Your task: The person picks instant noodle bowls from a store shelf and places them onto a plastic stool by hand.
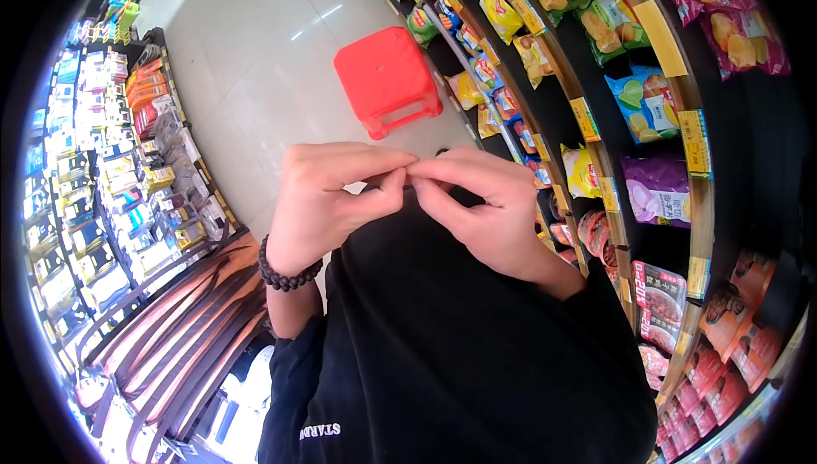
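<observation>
My left hand (328,196) and my right hand (485,204) meet fingertip to fingertip in front of my chest. On each one the thumb and index finger are pinched together, with the other fingers curled in. If anything lies between the tips, it is too small or too hidden to make out. A dark beaded bracelet (288,277) circles my left wrist. Just below the hands is the black shirt (459,328) I wear, with white lettering near its lower left.
A red plastic stool (385,73) stands on the tiled floor (247,64) ahead. To the right, shelves carry chip bags (642,102) and, lower down, tubs of packaged food (723,319). At left is a rack of small packaged goods (111,183), with brown strap-like pieces (187,328) nearer me.
</observation>
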A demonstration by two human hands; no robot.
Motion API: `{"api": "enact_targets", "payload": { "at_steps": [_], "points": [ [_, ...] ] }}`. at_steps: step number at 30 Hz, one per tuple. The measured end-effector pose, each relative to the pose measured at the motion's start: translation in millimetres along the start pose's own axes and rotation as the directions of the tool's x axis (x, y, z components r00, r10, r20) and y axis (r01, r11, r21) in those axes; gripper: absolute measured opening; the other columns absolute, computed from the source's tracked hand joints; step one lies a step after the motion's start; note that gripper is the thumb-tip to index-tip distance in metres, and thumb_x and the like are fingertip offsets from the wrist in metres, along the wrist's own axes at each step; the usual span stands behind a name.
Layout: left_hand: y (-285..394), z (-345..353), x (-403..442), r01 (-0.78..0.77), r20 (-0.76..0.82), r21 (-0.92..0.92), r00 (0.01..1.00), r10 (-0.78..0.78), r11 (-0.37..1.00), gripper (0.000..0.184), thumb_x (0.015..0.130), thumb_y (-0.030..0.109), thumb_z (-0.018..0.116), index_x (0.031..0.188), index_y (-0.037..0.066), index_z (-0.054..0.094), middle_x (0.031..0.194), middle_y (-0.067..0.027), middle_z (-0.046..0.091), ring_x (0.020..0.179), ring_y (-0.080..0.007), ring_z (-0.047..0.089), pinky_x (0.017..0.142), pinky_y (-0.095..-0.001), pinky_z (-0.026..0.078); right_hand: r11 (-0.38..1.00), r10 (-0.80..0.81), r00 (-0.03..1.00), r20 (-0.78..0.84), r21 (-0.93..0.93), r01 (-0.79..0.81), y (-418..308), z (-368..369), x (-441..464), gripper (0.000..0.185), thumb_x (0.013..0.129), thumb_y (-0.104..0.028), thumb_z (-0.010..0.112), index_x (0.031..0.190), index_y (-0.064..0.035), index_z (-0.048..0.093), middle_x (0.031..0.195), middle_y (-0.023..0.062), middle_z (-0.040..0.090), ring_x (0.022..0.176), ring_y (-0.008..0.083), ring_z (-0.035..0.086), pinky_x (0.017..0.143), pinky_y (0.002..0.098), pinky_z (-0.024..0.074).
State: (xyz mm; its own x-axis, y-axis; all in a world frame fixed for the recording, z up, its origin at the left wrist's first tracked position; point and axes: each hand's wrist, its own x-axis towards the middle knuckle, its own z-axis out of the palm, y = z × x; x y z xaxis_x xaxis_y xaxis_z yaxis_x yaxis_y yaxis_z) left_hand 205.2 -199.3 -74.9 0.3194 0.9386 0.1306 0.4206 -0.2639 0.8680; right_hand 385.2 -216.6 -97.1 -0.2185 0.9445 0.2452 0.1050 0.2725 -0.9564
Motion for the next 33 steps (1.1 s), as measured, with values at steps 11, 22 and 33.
{"api": "enact_targets", "payload": {
  "at_steps": [11, 22, 33],
  "points": [
    [-4, 10, -8, 0.129, -0.075, -0.059, 0.988, -0.133, 0.99, 0.012, 0.078, -0.005, 0.061, 0.086, -0.003, 0.07, 0.074, -0.0092, 0.069, 0.067, -0.0132, 0.066, 0.062, -0.0226, 0.053, 1.0, -0.005, 0.993, 0.119, 0.029, 0.002, 7, -4, -10, 0.032, 0.08, 0.005, 0.062, 0.112, 0.002, 0.061, 0.086, 0.0119, 0.066, 0.073, 0.0194, 0.065, 0.067, 0.0281, 0.0508],
    [-1, 38, -13, 0.214, -0.274, -0.433, 0.894, -0.354, 0.876, 0.011, 0.081, -0.002, 0.068, 0.092, -0.005, 0.068, 0.075, -0.0092, 0.068, 0.065, -0.0121, 0.065, 0.06, -0.022, 0.052, 0.541, 0.079, 0.889, 0.451, 0.73, -0.418, 10, -29, -20, 0.064, 0.091, 0.007, 0.042, 0.148, -0.005, 0.013, 0.123, 0.0205, 0.058, 0.104, 0.0225, 0.061, 0.087, 0.0328, 0.0484],
    [-11, 73, -19, -0.112, -0.262, -0.676, 0.96, -0.095, 0.728, 0.013, 0.078, -0.006, 0.069, 0.087, -0.006, 0.061, 0.082, -0.0154, 0.066, 0.065, -0.0184, 0.061, 0.063, -0.0268, 0.051, -0.286, -0.156, 0.859, 0.487, 0.81, -0.511, 36, -58, -41, 0.062, 0.103, -0.035, 0.021, 0.146, -0.0165, -0.019, 0.115, 0.0283, 0.056, 0.086, 0.0362, 0.063, 0.071, 0.0393, 0.0517]
  ]
}}
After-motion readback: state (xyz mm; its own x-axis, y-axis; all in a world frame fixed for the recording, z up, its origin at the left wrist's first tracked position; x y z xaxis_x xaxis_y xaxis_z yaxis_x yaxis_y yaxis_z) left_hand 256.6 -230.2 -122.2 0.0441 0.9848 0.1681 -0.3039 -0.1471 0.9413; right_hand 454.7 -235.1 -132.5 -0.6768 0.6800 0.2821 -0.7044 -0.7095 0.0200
